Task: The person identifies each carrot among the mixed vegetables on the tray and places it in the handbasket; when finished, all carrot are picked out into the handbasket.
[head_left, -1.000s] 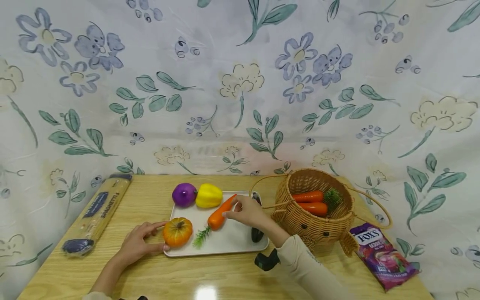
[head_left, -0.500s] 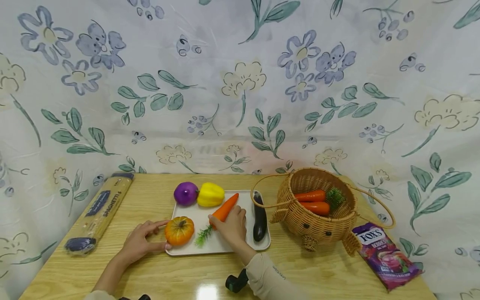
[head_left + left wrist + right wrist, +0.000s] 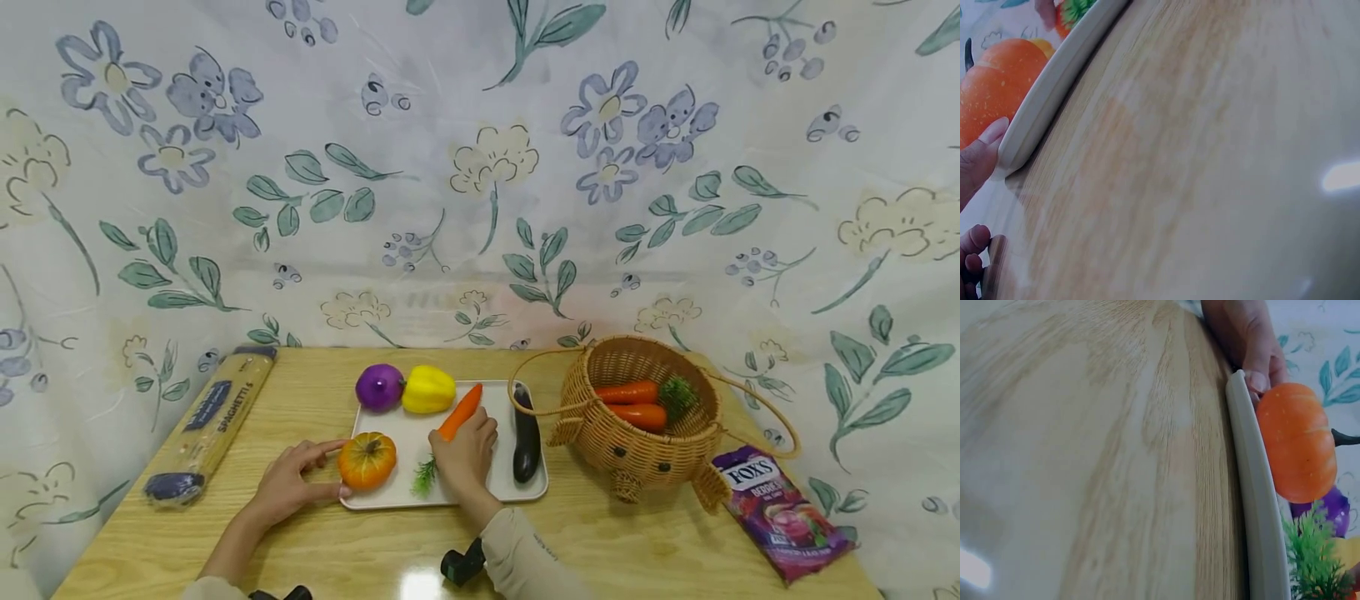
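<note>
My right hand (image 3: 463, 454) grips an orange carrot (image 3: 463, 411) over its thick lower part, on the white tray (image 3: 420, 498). The green leafy top (image 3: 424, 477) sticks out left of the hand, and the tip points up and right. My left hand (image 3: 296, 479) is at the tray's left end, beside a small orange pumpkin (image 3: 367, 461). Its thumb (image 3: 988, 140) touches the tray rim close to the pumpkin; the index finger reaches the pumpkin's far left side. A purple onion-like vegetable (image 3: 379, 387) and a yellow bell pepper (image 3: 429, 389) sit at the back left. An eggplant (image 3: 527, 437) lies along the right side.
Right of the tray stands a wicker basket (image 3: 641, 471) with looped handles, holding carrots (image 3: 637, 416). A purple Fox's candy bag (image 3: 783, 512) lies beyond it. A spaghetti pack (image 3: 213, 425) lies on the wooden table's left. Floral cloth (image 3: 480, 208) hangs behind.
My right hand has moved left and down the carrot, from its upper part to its thick end, uncovering the eggplant. The carrot has turned slightly more upright. My left hand stays by the pumpkin.
</note>
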`<action>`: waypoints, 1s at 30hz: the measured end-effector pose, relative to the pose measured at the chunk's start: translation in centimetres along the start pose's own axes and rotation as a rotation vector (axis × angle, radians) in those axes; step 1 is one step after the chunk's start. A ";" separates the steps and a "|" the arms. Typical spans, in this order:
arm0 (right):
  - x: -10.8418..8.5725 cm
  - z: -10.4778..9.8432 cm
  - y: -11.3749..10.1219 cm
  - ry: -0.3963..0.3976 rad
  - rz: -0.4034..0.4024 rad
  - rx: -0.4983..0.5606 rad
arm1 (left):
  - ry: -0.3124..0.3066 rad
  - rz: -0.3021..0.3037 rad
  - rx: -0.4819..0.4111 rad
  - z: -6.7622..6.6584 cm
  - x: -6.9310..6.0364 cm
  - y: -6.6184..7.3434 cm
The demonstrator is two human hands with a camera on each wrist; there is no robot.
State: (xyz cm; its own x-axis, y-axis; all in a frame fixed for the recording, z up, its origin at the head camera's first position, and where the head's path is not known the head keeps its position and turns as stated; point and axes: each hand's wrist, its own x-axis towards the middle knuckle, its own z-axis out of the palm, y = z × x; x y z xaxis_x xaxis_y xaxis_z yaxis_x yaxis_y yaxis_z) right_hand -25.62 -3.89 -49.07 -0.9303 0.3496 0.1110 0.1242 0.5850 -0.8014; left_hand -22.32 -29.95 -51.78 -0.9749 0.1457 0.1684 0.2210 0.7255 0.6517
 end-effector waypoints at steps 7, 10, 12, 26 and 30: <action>0.3 -0.8 0.3 0.003 0.025 -0.019 | 0.001 0.007 -0.008 -0.1 0.1 0.1; 0.4 -0.9 0.6 0.014 0.030 -0.032 | -0.003 0.007 -0.006 -0.1 0.1 0.1; 0.4 -0.9 0.8 0.022 0.032 -0.026 | -0.006 0.003 -0.003 -0.1 0.1 0.1; -0.3 -2.3 1.0 0.108 0.022 0.093 | 0.004 0.027 0.003 -0.1 0.0 0.5; -0.8 -3.1 0.9 0.144 -0.011 0.173 | 0.006 0.021 0.006 0.0 0.0 0.3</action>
State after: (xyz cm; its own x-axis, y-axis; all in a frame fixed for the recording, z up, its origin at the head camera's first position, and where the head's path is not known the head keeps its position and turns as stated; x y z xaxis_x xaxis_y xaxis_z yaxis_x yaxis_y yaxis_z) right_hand -23.72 -1.34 -48.05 -0.8710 0.4520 0.1927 0.0422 0.4596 -0.8871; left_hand -22.26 -29.70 -51.59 -0.9698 0.1568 0.1869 0.2414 0.7263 0.6436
